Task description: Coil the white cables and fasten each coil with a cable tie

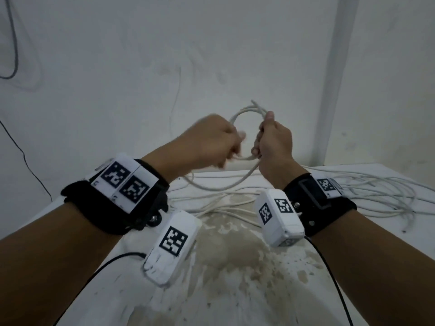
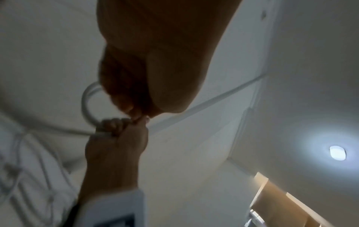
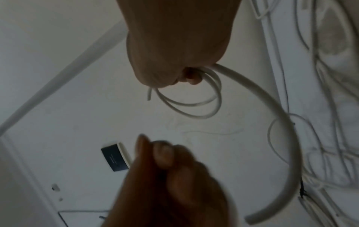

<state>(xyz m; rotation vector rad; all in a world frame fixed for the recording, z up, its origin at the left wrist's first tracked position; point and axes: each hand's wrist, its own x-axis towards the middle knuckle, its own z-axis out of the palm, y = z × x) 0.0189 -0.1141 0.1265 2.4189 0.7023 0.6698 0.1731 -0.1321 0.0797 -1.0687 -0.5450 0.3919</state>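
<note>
White cable (image 1: 244, 112) coil, mid-frame: your right hand (image 1: 274, 142) grips it; your blurred left hand (image 1: 211, 140) curls alongside, grip unclear.

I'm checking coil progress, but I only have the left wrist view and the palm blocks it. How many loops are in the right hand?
Observer: The right wrist view shows about two small loops of the white cable gathered in the right hand.
Operator: Is the end tucked in?
Observer: No, a short free end sticks out of the fist beside the loops.
Operator: Much left to coil?
Observer: The head view shows loose white cables spread on the table, right of that wrist.
</note>
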